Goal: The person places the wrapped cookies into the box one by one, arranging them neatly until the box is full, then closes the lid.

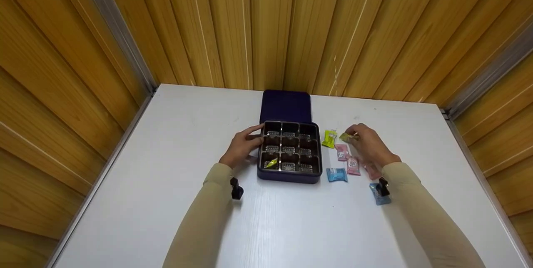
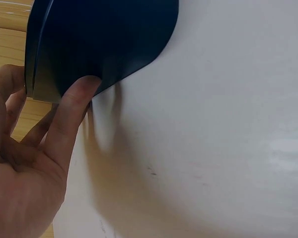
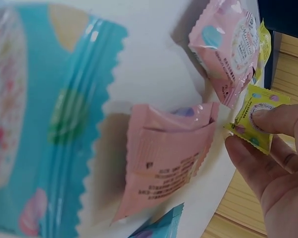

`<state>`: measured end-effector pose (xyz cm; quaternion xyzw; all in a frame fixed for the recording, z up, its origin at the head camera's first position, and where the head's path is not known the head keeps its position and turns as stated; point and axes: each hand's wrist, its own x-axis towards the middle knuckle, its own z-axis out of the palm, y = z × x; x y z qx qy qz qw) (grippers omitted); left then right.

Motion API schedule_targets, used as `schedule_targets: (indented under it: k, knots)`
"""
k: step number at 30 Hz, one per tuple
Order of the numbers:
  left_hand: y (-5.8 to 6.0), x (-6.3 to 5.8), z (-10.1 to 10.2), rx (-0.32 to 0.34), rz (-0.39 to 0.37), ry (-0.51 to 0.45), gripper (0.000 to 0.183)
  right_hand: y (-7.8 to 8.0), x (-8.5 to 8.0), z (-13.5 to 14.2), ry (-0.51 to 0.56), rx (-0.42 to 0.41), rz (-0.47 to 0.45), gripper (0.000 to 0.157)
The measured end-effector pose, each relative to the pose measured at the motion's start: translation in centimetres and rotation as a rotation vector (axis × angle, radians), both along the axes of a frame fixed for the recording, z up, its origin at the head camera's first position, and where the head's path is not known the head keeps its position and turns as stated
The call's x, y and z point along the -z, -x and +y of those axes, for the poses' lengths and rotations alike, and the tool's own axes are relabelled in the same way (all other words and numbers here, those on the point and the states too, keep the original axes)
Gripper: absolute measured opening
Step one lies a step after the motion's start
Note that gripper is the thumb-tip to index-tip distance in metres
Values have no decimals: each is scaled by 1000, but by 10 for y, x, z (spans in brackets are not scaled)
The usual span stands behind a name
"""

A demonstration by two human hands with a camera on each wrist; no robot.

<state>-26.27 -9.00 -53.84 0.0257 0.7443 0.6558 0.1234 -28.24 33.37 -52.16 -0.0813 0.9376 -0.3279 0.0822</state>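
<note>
My right hand point(image 1: 369, 143) pinches a yellow wrapped candy point(image 3: 260, 116) between thumb and fingers, right of the box. My left hand point(image 1: 242, 147) rests against the left wall of a dark blue box point(image 1: 289, 177), its thumb point(image 2: 79, 94) touching the side; some fingertips are hidden. The box's brown insert has nine compartments, with a yellow candy point(image 1: 272, 163) in the front-left one. Another yellow candy point(image 1: 329, 139) lies beside the box. Near the right hand are pink candies point(image 1: 353, 166) and a blue candy point(image 1: 337, 174). A second blue candy point(image 1: 379, 196) lies below the right wrist.
A dark blue lid point(image 1: 286, 106) lies directly behind the box. Everything stands on a white table point(image 1: 187, 134). Wood-patterned panels point(image 1: 270, 30) rise along its back and sides. A black wrist camera point(image 1: 236, 189) is on the left wrist.
</note>
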Motion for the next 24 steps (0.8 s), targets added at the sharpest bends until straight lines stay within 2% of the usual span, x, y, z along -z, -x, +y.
schedule_targets:
  k: [13, 24]
  knots:
    - [0, 0, 0, 4, 5, -1, 57, -1, -8, -4, -7, -56, 39, 31]
    - [1, 1, 0, -3, 18, 17, 56, 0, -13, -12, -4, -126, 166, 32]
